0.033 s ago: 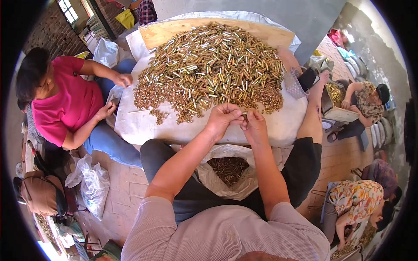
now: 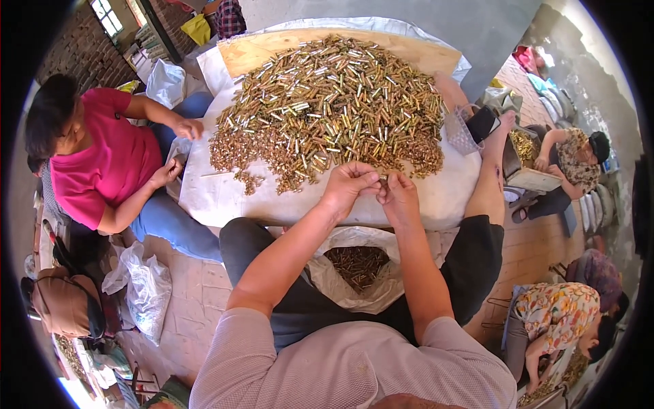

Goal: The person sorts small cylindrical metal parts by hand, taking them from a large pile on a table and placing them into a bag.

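A big heap of small shiny metal cylinders, gold and silver in colour, covers the cloth-draped table in front of me. Smaller copper-coloured metal pieces lie along its near edge. Over that edge my left hand and my right hand meet, thumbs and fingers pinched together. A small metal piece shows between the fingertips, mostly hidden, so its exact kind is unclear. Below my forearms, between my legs, an open white sack holds many darker metal cylinders.
A wooden board borders the heap's far side. At left sits a co-worker in a pink shirt, one hand at the table edge. A phone and a woven basket are at right. White plastic bags stand on the floor.
The pink-shirted co-worker's hand by the table edge has shifted slightly. My own hands stay in the same place, fingertips still pinched together.
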A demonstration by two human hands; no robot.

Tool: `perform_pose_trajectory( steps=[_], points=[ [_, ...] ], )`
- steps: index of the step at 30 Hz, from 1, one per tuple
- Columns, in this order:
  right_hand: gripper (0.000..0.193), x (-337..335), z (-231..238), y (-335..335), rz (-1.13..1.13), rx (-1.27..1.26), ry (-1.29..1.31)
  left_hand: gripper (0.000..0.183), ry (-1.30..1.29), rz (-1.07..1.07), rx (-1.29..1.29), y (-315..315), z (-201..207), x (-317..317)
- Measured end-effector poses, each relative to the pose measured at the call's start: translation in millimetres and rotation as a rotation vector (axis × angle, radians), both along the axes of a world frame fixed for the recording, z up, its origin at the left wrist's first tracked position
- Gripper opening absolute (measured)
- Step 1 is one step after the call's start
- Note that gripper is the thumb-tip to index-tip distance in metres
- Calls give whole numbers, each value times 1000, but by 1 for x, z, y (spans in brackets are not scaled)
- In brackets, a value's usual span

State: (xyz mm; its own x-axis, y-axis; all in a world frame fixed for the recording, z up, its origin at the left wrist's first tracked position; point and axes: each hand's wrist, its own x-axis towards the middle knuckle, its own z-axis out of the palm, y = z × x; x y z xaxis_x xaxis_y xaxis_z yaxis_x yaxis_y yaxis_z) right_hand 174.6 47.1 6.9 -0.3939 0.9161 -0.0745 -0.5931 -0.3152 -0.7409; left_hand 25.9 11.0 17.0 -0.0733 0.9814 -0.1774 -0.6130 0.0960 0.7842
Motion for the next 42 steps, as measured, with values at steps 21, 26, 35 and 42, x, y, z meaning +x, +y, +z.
perform_pose_trajectory(
  steps=[21, 26, 35, 42],
  points=[
    [14, -16, -4, -41, 787, 953, -916, 44, 1962, -233, 454, 103, 7, -20],
    [18, -20, -4, -50, 860, 957, -960, 38, 2055, -184, 461, 122, -15, -24],
    [19, -12, 4, -47, 1032, 943, -1025, 29, 2031, -175, 440, 86, -24, -51],
    [19, -2, 19, -53, 1060, 1021, -1161, 25, 1991, -51, 382, 44, -30, -61]
  ],
)
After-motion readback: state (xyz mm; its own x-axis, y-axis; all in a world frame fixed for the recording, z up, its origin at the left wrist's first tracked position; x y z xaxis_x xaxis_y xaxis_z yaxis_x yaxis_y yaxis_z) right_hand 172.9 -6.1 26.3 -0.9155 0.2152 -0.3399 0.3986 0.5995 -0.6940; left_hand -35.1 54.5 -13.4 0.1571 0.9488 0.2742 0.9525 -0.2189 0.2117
